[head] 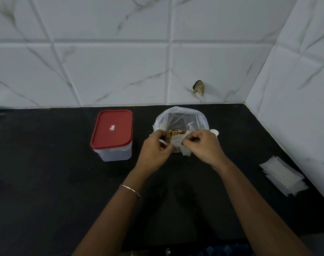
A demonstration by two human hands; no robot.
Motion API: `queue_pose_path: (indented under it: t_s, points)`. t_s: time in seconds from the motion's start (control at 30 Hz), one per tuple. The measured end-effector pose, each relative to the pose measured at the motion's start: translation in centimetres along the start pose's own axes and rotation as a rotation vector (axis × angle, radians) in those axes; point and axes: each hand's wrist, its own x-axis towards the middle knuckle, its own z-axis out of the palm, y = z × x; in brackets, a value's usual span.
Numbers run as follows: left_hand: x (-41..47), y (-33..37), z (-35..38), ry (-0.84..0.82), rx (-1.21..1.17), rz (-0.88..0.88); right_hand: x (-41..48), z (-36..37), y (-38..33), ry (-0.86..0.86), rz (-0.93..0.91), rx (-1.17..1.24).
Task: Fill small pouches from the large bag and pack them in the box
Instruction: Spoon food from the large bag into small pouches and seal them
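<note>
Over black counter (46, 182), left hand (156, 147) and right hand (202, 145) pinch translucent pouch (177, 142).

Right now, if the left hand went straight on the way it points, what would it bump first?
Probably the big plastic bag, standing just beyond its fingers. The left hand points away from the person and pinches the small pouch. Depth is unclear from one view.

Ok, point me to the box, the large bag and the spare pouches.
box (112, 133): head view, middle of its red lid.
large bag (176, 115): head view, its far plastic wall.
spare pouches (284, 175): head view, top sheet of the stack.
</note>
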Motion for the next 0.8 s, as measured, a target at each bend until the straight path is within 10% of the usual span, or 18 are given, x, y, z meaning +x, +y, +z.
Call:
queue_pose_path:
  t_s: [0.13,0.3,0.8]
  points:
    - [-0.2,-0.5,-0.3,-0.278,-0.041,0.084,0.3,-0.1,0.1,-0.108,0.062,0.221]
    - [0.7,-1.0,0.4,-0.24,0.067,0.194,0.2,-1.0,-0.4,-0.372,0.1,0.472]
    - [1.9,-1.9,0.5,-0.116,0.346,0.306,0.5,-1.6,-1.3,-0.166,-0.048,-0.419]
